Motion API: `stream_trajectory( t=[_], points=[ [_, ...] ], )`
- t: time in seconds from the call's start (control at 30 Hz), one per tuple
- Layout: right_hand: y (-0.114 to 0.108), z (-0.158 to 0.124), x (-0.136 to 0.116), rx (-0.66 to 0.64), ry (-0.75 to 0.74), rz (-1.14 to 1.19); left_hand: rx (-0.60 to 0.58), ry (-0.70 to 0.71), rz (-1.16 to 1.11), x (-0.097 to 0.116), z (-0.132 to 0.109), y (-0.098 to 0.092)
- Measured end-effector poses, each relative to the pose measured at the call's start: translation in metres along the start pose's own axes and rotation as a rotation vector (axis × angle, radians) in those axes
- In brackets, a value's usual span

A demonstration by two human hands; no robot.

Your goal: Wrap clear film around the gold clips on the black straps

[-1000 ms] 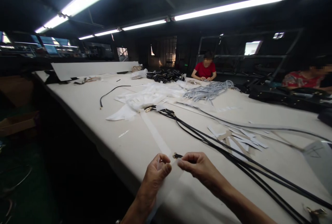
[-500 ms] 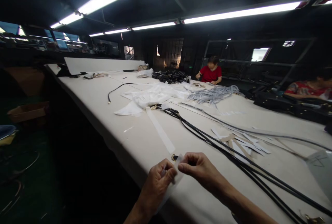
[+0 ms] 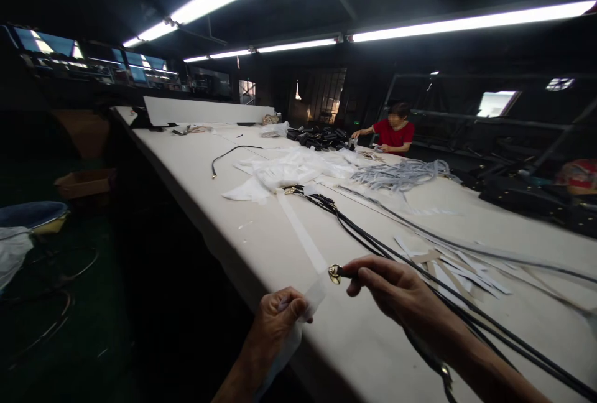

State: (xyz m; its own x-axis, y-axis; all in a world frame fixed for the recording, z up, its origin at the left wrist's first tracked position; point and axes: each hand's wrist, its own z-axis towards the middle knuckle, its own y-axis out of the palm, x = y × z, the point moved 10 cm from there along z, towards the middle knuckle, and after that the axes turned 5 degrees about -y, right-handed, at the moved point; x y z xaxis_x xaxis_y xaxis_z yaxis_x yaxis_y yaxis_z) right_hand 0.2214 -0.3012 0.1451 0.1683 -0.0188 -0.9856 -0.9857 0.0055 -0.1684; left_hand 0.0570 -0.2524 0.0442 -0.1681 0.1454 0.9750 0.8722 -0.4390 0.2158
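My left hand (image 3: pixel 280 316) is closed around a strip of thin translucent plastic, a narrow sleeve (image 3: pixel 315 296) whose end sticks out past the thumb. Between the thumb and fingers of my right hand (image 3: pixel 389 282) is the end of a black strap (image 3: pixel 347 273), tipped with a gold metal clasp (image 3: pixel 334 273). The clasp sits just beyond the sleeve's end; whether they touch I cannot tell. More of the strap hangs below my right wrist, with another gold fitting (image 3: pixel 445 370). A flat white strip (image 3: pixel 303 232) lies on the table ahead of both hands.
Several black straps (image 3: pixel 373 244) run along the table (image 3: pixel 224 247) at the right. Beyond lie clear plastic sleeves (image 3: pixel 289 166), grey wrapped straps (image 3: pixel 401 174) and paper strips (image 3: pixel 459 269). A person in red (image 3: pixel 394 132) sits across the table. The table edge drops off at left.
My right hand has moved right, away from my left, and now shows the gold clasp at its fingertips. The left hand keeps the plastic sleeve. The view has turned slightly left.
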Motion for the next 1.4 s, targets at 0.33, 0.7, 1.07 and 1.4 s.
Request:
stream_trajectory(
  t=[0.33, 0.7, 1.07, 1.4],
  points=[
    [0.038, -0.026, -0.033, -0.241, -0.032, -0.033, 0.007, -0.057, -0.22, -0.012, -0.011, -0.008],
    [0.056, -0.019, -0.015, -0.252, 0.051, 0.177, -0.04, 0.0, -0.271, -0.012, -0.017, -0.015],
    [0.066, -0.014, 0.008, -0.248, 0.163, 0.242, -0.062, 0.161, -0.317, 0.003, -0.019, -0.017],
    [0.067, -0.01, 0.029, -0.265, 0.277, 0.116, -0.084, 0.036, -0.356, -0.019, -0.016, -0.016]
  ],
)
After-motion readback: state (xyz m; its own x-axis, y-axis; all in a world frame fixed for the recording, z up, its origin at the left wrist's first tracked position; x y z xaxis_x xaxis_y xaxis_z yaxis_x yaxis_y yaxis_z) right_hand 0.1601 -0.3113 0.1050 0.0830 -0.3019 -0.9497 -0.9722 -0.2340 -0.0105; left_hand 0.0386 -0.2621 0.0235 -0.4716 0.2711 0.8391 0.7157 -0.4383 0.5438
